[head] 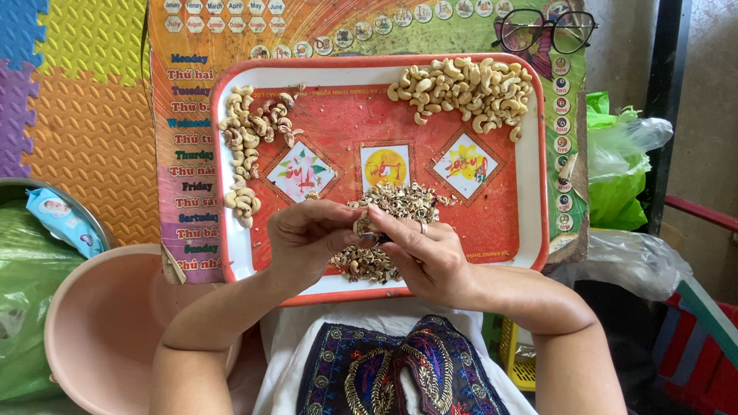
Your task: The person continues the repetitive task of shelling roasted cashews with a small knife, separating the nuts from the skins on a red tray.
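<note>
A small pale cashew nut (361, 224) sits pinched between both hands over the tray's six-o'clock edge: the left hand (307, 238) holds it in a narrow grip, the right hand (423, 253) closes on it too. Beneath lies a brown heap of peeled skins (400, 201). The red rectangular plastic tray (530, 192) carries peeled cashews (465, 86) at one o'clock and unpeeled cashews (250, 138) at ten. A colourful printed chart board (192, 138) lies under the tray.

tray (530, 165): red, white rim | cashews (461, 88): pale cream | basin (100, 330): pink | bag (615, 169): green
</note>
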